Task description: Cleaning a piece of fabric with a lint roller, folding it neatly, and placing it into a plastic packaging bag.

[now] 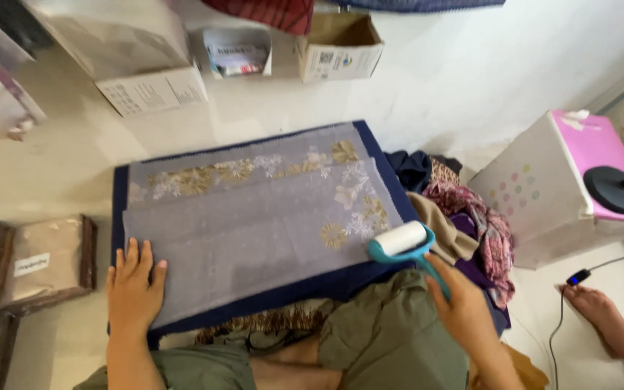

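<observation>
Head view: left hand (pixel 133 287) spread flat, fingers apart, pressing the near left corner of a pale grey embroidered cloth (pixel 254 224) laid over a dark blue padded board (pixel 118 209). Right hand (pixel 464 307) clamped around the teal handle of a lint roller (pixel 401 240), white roll resting at the cloth's near right edge, beside gold flower embroidery. Heap of folded fabrics (pixel 471 217) just right of the board; cardboard boxes (pixel 339 47) farther off on the floor.
</observation>
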